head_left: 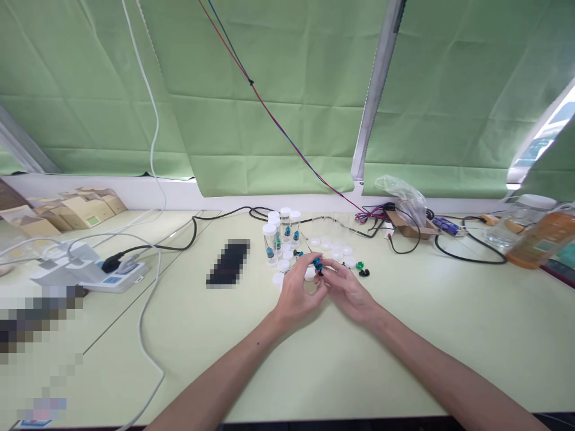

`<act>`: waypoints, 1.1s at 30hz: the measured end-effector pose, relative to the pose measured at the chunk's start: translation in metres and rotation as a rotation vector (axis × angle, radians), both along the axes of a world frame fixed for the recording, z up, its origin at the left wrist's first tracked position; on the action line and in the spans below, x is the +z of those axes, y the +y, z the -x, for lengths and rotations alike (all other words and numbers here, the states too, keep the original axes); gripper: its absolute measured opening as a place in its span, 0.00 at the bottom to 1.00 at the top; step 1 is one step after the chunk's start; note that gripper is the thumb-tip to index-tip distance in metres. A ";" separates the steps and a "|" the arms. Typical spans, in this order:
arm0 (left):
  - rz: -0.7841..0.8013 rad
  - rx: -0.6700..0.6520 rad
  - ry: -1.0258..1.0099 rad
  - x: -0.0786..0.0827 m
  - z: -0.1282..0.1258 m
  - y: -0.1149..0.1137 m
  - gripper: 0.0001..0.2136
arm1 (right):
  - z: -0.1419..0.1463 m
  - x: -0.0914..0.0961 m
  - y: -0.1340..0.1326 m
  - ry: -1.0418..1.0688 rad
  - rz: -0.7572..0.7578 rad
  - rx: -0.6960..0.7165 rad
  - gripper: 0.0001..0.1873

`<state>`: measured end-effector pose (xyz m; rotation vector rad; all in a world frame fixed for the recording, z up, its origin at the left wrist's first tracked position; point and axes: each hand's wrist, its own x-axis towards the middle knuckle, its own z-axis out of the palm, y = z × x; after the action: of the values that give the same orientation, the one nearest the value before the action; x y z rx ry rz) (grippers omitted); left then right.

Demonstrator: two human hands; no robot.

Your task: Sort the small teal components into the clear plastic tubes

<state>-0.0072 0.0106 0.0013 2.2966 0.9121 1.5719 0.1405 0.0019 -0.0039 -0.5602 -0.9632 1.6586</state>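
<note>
Both hands meet above the middle of the table around a small blue-and-black piece (318,264), whose exact kind I cannot make out. My left hand (297,297) pinches it from the left with thumb and fingers. From the right, the fingertips of my right hand (353,294) close on the same piece. Just beyond the hands lie several round white caps (283,265). Clear tubes with white lids stand behind to the left, and the front tube (270,246) has a blue piece inside. Right of my fingers rest a green piece (360,265) and a black piece (364,273).
A dark, pixelated flat object (228,263) lies left of the tubes. Farther left is a white power strip (119,278) with a white cable (142,323) trailing forward. An open cardboard box (411,226) with a plastic bag and an orange-filled bottle (541,242) stand right.
</note>
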 end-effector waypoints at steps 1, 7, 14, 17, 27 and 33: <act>0.003 0.000 0.003 0.000 0.000 0.000 0.23 | 0.000 0.000 0.000 0.002 -0.002 0.004 0.13; 0.014 0.004 0.016 0.001 0.000 0.000 0.22 | 0.000 -0.001 0.001 0.016 -0.027 0.027 0.12; 0.007 0.006 0.019 0.002 0.000 0.000 0.23 | 0.001 0.001 0.000 0.007 -0.038 0.041 0.13; 0.005 0.004 0.015 0.002 0.001 0.000 0.23 | 0.001 0.002 -0.001 0.013 -0.040 0.033 0.11; 0.014 -0.002 0.011 0.000 0.001 0.001 0.23 | 0.000 0.000 0.000 -0.002 -0.009 0.005 0.13; 0.034 -0.007 0.019 0.001 0.001 0.000 0.22 | 0.000 0.000 0.000 -0.004 -0.024 0.015 0.13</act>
<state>-0.0080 0.0107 0.0028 2.2929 0.9279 1.5221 0.1405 0.0016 -0.0037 -0.5417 -0.9917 1.6579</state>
